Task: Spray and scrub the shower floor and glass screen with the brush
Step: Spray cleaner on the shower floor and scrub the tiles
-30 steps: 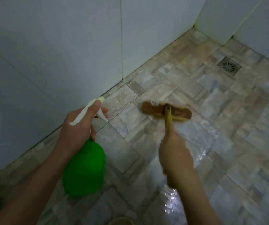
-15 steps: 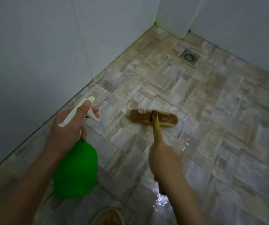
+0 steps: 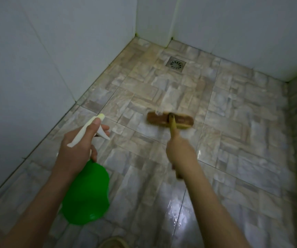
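Out on the stone-patterned shower floor (image 3: 233, 136), your right hand (image 3: 180, 151) is wrapped round the yellowish handle of the brush (image 3: 170, 120). Its flat brown head lies bristles-down on a glossy wet tile, well short of the metal drain (image 3: 175, 64), likely so you can push the scrub toward it. Your left hand (image 3: 78, 151) grips the neck of the rounded green spray bottle (image 3: 87, 194) with a finger at its white trigger and the nozzle aimed forward, probably ready to wet the next patch.

I find no writing, brand or number I can read. The spray bottle (image 3: 86, 194) shows plain green; a pale patch on the brush (image 3: 181, 120) is too blurred.
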A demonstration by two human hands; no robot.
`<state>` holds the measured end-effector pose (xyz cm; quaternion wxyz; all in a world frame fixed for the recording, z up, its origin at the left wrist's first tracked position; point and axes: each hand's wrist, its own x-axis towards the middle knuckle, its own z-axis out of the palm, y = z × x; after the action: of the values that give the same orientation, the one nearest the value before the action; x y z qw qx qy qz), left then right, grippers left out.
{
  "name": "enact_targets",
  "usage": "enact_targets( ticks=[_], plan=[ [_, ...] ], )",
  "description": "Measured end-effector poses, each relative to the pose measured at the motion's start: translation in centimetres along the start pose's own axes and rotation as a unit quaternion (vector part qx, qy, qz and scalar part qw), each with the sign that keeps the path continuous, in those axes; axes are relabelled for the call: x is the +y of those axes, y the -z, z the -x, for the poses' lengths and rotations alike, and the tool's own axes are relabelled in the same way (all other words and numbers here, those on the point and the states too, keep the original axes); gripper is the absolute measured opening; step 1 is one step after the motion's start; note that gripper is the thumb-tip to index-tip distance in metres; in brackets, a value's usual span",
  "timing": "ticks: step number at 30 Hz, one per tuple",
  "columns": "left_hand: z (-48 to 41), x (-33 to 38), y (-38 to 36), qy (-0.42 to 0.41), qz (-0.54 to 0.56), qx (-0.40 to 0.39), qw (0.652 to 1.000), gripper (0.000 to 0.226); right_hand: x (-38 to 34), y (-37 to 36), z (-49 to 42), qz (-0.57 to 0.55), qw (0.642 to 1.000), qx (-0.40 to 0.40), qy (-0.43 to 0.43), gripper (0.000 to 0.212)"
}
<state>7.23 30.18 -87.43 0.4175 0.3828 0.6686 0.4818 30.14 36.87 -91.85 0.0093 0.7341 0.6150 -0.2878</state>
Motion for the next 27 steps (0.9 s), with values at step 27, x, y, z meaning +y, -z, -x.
enact_targets(
  ticks=[27],
  plan=[
    [-7.6, 2.4, -2.5, -0.002, 0.005, -0.018, 1.0, 0.035, -3.4, 3.7, -5.5, 0.041, 0.997, -0.06, 0.02, 0.082]
  ],
)
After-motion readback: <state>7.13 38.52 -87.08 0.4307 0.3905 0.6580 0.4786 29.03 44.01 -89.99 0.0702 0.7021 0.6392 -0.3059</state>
